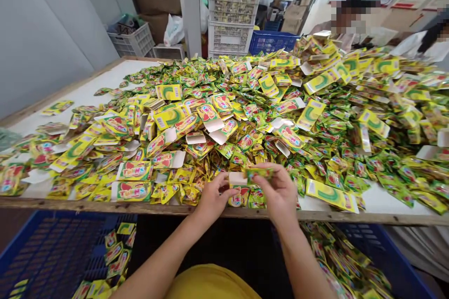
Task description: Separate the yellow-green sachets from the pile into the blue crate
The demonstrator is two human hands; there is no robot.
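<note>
One small carton [239, 197] sits near the middle of the desk's [110, 74] front edge, and I see the left grip [211, 197] pinching its side, thumb against the printed face. The right grip [283, 196] grasps a green sachet [258, 174] between thumb and fingers, close by the carton's raised white flap [237, 178]. I judge that the flap could crease if the sachet presses against it, and that the thin card could buckle under too hard a pinch; too loose a one could let the sachet drop over the front edge. To me the carton looks yellow, with red and green print and bright lettering; I can't tell what is inside. Farther out, two similar cartons [133, 191] lie left of it along the front edge, and a heap of packets [196, 81] spreads toward the far edge. Blue crates [45, 247] stand below the front edge; beyond the far right corner I make out a co-worker [347, 32].
</note>
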